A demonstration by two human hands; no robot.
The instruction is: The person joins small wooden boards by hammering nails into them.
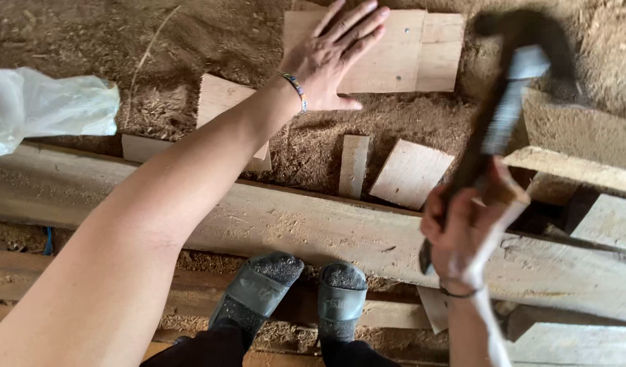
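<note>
Your left hand [333, 54] lies flat, fingers spread, on a pale wooden board [394, 51] resting on the sawdust-covered ground [190, 41]. The board is rectangular, made of two joined pieces with small dark fastener marks, light and clean-cut. Your right hand [466, 234] is wrapped tight around a dark hammer [503, 109], raised and blurred, to the right of the board. Offcuts [411, 173] lie near a long beam [313, 228].
</note>
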